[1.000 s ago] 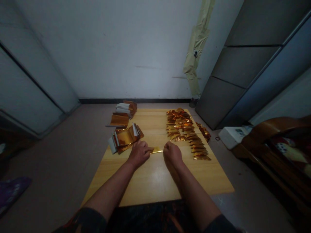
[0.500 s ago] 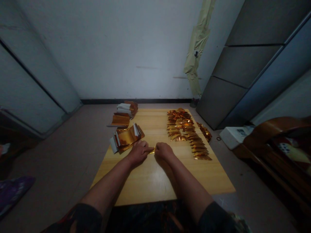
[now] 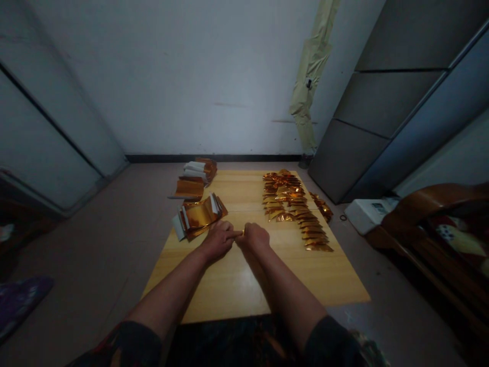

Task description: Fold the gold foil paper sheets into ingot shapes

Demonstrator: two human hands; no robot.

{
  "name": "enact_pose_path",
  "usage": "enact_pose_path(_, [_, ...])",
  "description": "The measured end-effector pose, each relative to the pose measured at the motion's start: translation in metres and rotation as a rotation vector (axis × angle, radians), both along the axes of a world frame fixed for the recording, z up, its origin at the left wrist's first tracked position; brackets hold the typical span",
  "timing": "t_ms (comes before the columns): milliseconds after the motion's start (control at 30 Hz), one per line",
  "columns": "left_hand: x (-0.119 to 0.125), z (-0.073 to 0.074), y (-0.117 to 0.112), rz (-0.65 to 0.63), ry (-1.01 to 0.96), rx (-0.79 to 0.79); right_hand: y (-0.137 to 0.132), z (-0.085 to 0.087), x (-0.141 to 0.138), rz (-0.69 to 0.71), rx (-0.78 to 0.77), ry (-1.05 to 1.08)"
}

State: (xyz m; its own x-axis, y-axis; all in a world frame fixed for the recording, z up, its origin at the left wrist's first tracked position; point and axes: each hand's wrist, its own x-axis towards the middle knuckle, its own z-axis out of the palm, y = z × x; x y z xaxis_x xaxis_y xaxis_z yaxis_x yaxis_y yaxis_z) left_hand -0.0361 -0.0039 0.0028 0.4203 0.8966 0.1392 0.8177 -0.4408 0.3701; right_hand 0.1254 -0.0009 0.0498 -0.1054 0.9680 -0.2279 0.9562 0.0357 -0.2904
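Head view: the left hand (image 3: pixel 218 241) and right hand (image 3: pixel 254 238), 2 hands in all, sit near the middle of the desk, each closed to a pinch. Their fingertips meet around 1 small gold foil strip (image 3: pixel 243 233), of which only a sliver shows. The wooden desk (image 3: pixel 229 285) carries 2 stacks of white-edged foil sheets: the nearer stack (image 3: pixel 198 215) lies just beside the left hand, the farther stack (image 3: pixel 196 175) at the far left corner, with 1 flat foil sheet (image 3: pixel 189 188) between them. Folded foil strips (image 3: pixel 296 209) overlap in 2 columns right of centre, too many to count exactly. 1 further foil cluster (image 3: pixel 321 206) sits at the desk's right edge.
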Motion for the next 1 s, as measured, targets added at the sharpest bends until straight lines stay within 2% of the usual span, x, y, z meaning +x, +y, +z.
enact_pose_path(367, [0.004, 0.005, -0.005, 0.01, 0.008, 0.03, 0.005, 0.0, 0.013, 0.006, -0.029, 0.118])
enact_pose_path(633, [0.003, 0.005, -0.005, 0.013, 0.022, 0.061, 0.009, -0.009, 0.022, 0.037, -0.022, 0.19])
enact_pose_path(733, [0.012, 0.012, -0.012, 0.024, 0.047, 0.102, 0.011, -0.014, 0.022, 0.074, -0.011, 0.165])
enact_pose_path(833, [0.029, 0.015, -0.025, 0.031, 0.003, 0.209, 0.014, -0.018, 0.022, 0.097, -0.02, 0.138])
enact_pose_path(933, [0.043, 0.009, -0.034, -0.028, -0.124, 0.282, 0.017, -0.02, 0.022, 0.129, -0.023, 0.131])
enact_pose_path(1000, [0.048, 0.001, -0.036, -0.012, -0.175, 0.305, 0.018, -0.021, 0.022, 0.144, -0.016, 0.135])
